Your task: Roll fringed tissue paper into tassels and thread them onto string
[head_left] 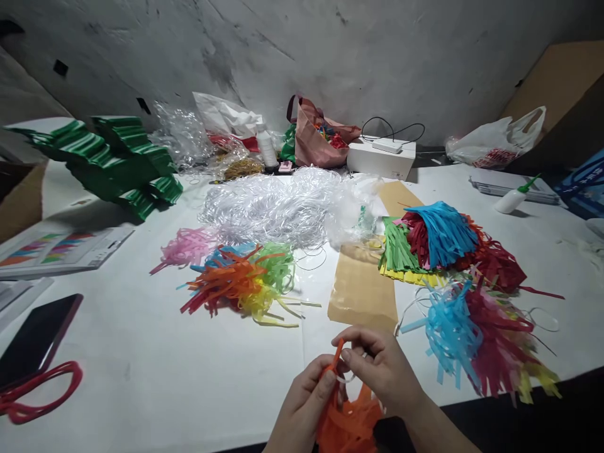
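At the near edge of the white table [141,371], my left hand [306,402] is closed round the twisted top of an orange paper tassel [349,425], whose fringe hangs down below my fingers. My right hand [382,368] pinches a thin clear plastic loop [346,377] against the tassel's neck, where a short orange strip sticks up. Both hands touch the same tassel.
A pile of mixed-colour tassels [240,283] lies ahead to the left, more tassels [476,333] and fringed paper [438,242] to the right. A brown paper sheet [363,283], a heap of clear loops [274,207], green folded paper [117,157], a phone [38,336] and glue bottles also sit here.
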The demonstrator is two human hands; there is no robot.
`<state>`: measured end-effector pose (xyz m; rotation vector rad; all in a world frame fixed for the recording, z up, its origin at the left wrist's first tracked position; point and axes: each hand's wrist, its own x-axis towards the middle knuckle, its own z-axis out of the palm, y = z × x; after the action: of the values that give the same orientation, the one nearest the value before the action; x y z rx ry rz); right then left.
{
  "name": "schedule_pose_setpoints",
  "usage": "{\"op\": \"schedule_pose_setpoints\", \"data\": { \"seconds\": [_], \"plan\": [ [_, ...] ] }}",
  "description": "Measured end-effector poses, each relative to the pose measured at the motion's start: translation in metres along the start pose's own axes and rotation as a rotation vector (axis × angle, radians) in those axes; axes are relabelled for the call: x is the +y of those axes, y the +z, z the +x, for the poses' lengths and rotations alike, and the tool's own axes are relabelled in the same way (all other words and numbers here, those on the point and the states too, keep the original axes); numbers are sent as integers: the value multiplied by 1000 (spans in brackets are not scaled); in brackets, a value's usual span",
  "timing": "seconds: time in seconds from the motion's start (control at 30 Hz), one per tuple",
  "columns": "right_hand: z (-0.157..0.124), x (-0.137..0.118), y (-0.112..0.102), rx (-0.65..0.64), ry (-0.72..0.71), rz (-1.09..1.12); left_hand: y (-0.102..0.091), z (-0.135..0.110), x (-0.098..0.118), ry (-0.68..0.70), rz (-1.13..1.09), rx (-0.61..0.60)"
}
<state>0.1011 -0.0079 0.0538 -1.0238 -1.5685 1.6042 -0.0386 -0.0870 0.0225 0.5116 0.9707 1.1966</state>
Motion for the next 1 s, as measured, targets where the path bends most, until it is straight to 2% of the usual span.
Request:
{"op": "schedule_pose_setpoints", "data": {
  "seconds": [0.37, 0.63, 0.77, 1.0],
  "plan": [
    [2, -2, 0, 24, 11, -76, 2, -1, 11, 95, 296, 35],
    [3, 2, 3, 20, -19, -193, 3, 0, 7, 296, 550, 118],
    [3, 5, 4, -13, -17, -188, 3, 0, 7, 365, 612, 115],
    [4, 6, 5, -2, -14, -186, -1, -1, 7, 367, 664, 56]
  ]
}}
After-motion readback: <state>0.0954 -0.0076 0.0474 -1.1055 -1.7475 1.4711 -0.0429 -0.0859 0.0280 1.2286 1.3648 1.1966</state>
